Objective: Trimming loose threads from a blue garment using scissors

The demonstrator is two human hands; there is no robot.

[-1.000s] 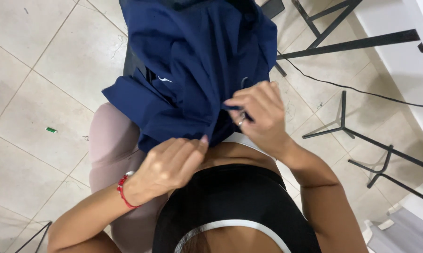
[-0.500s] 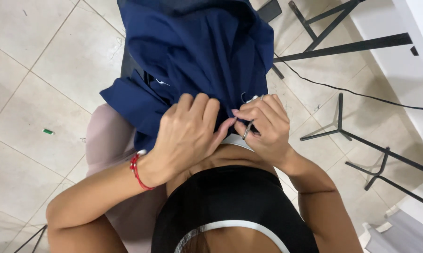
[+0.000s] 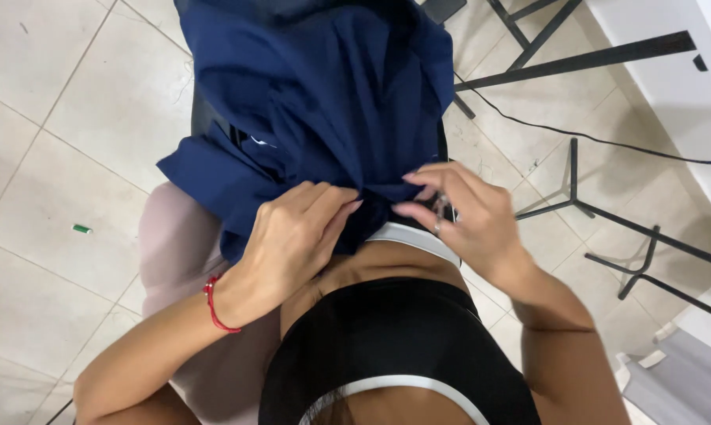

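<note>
Seen from above, looking down at the lap. On the far left, pale floor tiles [image 3: 48,142] with a small green scrap [image 3: 81,229] lying alone, well apart from everything else. Next to the right, a leg in light pink trousers [image 3: 170,252], partly covered by the cloth. Across the lap, a dark navy blue garment [image 3: 324,94], bunched and folded, hanging away from the body toward the top edge of the view; a small white mark [image 3: 262,143] visible on its left fold. Under the garment, only a dark edge of the seat showing, not enough to tell its kind.

At the near hem of the garment, the left hand [image 3: 292,236], with a red string bracelet [image 3: 214,305] around the wrist. Fingers [image 3: 332,206] curled together and clamped on a fold of the navy fabric, close to the waist. Just beside it, nearly touching, the right hand [image 3: 470,216], wearing a ring [image 3: 438,228]. Thumb and fingers pinched on the same bunched hem; something small and shiny between them, too small to tell what.

Below the hands, a black top with a white band [image 3: 395,346].

Farther right, on the tiled floor, black metal frame legs [image 3: 599,212] and a thin black cable [image 3: 576,135] running across the tiles. At the top right corner, a white wall panel or furniture side [image 3: 670,86]; at the bottom right corner, a piece of grey material [image 3: 678,386].
</note>
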